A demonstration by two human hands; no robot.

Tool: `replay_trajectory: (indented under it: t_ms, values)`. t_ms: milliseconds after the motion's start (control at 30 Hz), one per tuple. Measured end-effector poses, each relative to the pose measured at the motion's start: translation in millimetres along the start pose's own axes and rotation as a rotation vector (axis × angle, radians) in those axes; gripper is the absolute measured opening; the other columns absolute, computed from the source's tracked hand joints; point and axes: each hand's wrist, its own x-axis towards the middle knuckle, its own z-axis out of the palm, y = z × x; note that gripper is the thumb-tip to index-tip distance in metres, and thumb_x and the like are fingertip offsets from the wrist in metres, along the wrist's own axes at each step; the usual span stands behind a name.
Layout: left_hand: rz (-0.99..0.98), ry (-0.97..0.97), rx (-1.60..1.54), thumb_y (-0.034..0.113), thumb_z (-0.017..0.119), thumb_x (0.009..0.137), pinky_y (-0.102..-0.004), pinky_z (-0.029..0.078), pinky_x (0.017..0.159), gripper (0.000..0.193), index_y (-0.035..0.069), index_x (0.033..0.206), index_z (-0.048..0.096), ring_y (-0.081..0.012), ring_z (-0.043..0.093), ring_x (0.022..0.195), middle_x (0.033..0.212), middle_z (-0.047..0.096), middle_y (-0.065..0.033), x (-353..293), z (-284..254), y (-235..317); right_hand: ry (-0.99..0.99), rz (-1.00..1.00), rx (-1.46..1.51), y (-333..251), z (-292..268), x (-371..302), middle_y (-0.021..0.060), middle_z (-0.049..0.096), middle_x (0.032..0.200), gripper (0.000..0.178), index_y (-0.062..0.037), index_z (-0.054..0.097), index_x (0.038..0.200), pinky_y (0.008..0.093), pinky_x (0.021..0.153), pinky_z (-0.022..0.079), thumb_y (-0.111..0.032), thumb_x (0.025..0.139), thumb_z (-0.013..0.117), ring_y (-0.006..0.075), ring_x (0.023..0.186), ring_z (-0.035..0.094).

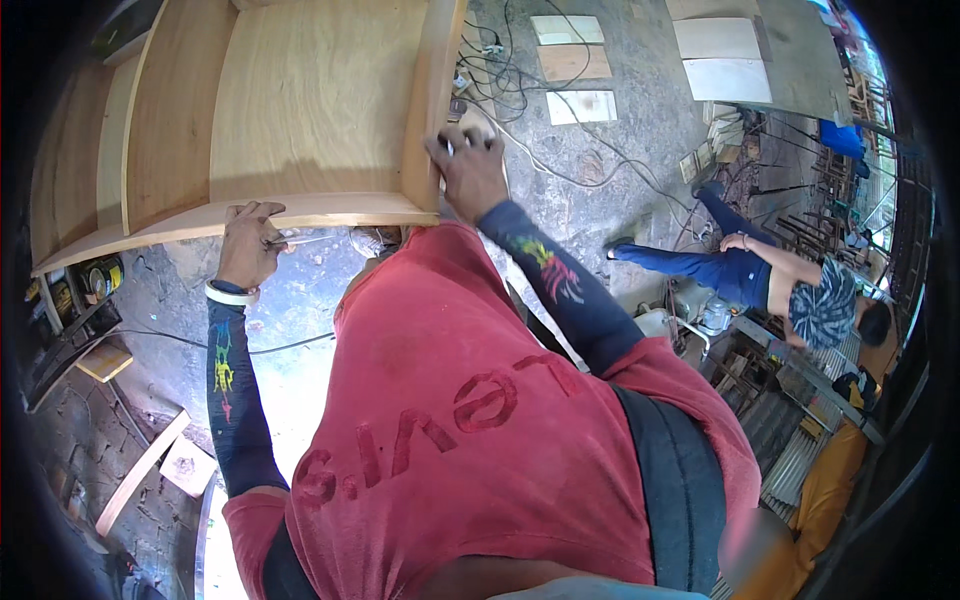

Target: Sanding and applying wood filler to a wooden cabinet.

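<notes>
One left hand (248,248) | one right hand (470,172) | both curled, grip unclear | at one cabinet (345,209)

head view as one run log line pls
left hand: at near edge of wooden cabinet | right hand: at cabinet's right side | co-worker: off to the right

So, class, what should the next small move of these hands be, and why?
Probably steady the near right corner of the wooden frame with the right hand: it is close beside that corner, while the left hand has fingers on the near board, giving two support points.
</notes>
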Motion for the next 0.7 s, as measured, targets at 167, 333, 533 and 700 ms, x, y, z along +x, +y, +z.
replay_trajectory:
  t_ms: [167, 333, 533, 700]
  values:
    - [-0.068, -0.005, 0.006, 0.005, 0.082, 0.06, -0.0489, 0.04, 0.094, 0.011, 0.005, 0.065, 0.073, -0.0327, 0.062, 0.111, 0.118, 0.071, -0.0102, -5, 1, -5, 0.116, -0.112, 0.295, 22, 5, -12, 0.0138, 0.06, 0.124, 0.051, -0.0158, 0.067, 0.128, 0.0494, 0.092, 0.047, -0.005, 0.079, 0.065, 0.0374, 0.117, 0.057]
    - [-0.104, -0.052, -0.014, 0.007, 0.082, 0.059, -0.0486, 0.039, 0.096, 0.012, 0.004, 0.063, 0.071, -0.0322, 0.061, 0.112, 0.121, 0.07, -0.0104, 3, -5, 2, 0.534, -0.079, 0.321, 133, -12, 152, 0.0224, 0.058, 0.128, 0.069, -0.0145, 0.062, 0.136, 0.0485, 0.099, 0.048, 0.001, 0.069, 0.064, 0.0419, 0.12, 0.054]
    - [-0.167, -0.085, -0.055, 0.008, 0.082, 0.058, -0.0484, 0.037, 0.099, 0.011, 0.008, 0.068, 0.077, -0.0325, 0.061, 0.113, 0.122, 0.07, -0.0112, 6, -17, 19, 0.488, -0.055, 0.285, 153, 25, 195, 0.0167, 0.054, 0.135, 0.072, -0.0177, 0.057, 0.141, 0.0539, 0.105, 0.042, -0.005, 0.071, 0.068, 0.0433, 0.125, 0.05]
    - [-0.102, -0.067, -0.047, 0.007, 0.082, 0.061, -0.0487, 0.037, 0.1, 0.01, 0.008, 0.071, 0.078, -0.0324, 0.06, 0.114, 0.122, 0.07, -0.0113, 4, -18, 12, 0.315, 0.131, 0.08, 159, 13, 197, 0.0126, 0.052, 0.137, 0.069, -0.0258, 0.059, 0.141, 0.0664, 0.099, 0.039, -0.01, 0.074, 0.066, 0.0403, 0.129, 0.048]
